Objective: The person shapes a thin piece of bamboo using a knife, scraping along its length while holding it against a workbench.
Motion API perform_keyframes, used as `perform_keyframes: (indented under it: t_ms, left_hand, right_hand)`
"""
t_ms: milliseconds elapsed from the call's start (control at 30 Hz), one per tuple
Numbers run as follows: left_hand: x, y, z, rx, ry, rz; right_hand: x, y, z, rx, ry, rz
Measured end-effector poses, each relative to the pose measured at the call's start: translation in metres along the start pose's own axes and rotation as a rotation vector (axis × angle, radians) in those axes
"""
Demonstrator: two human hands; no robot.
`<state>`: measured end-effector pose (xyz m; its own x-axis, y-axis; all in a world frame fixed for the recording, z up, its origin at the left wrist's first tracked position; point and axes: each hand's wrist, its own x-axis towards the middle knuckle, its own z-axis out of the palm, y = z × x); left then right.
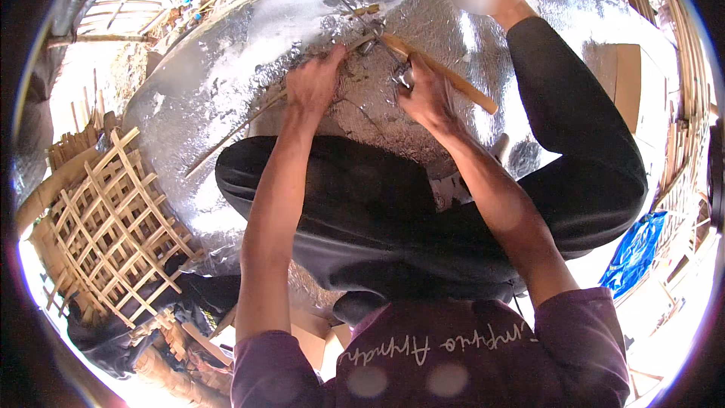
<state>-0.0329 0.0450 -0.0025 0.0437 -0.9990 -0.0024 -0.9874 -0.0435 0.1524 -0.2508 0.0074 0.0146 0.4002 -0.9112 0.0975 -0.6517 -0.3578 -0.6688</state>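
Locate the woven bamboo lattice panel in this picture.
In the head view, the woven bamboo lattice panel lies at the left, on the ground beside the silver mat, left of the person's left forearm.

A crinkled silver foil sheet (pixel 226 83) covers the ground across the frame's upper middle, with a woven lattice of pale bamboo strips (pixel 113 227) lying at its left edge.

Bamboo lattice (pixel 113 227) left of hands (pixel 313 83).

Silver foil mat (pixel 226 68) on floor, woven bamboo lattice (pixel 113 227), blue tarp (pixel 638 249), daylight
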Motion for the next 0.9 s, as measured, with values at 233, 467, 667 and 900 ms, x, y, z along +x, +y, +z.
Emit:
perform_keyframes:
  t_ms: [233,467,667,900]
  left_hand:
    - [-0.002,-0.020,0.006,-0.100,0.031,-0.011]
    - [0.007,-0.016,0.001,-0.253,0.004,0.004]
    - [0.012,-0.020,0.007,-0.329,0.067,0.048]
    - [0.006,-0.019,0.006,-0.329,0.215,0.100]
  right_hand:
    - [0.023,-0.045,-0.044,0.138,-0.096,0.135]
    - [0.013,-0.013,-0.005,-0.065,-0.052,0.008]
    - [0.028,-0.055,-0.043,0.229,-0.079,0.144]
    - [0.014,-0.016,-0.012,0.085,-0.094,0.157]
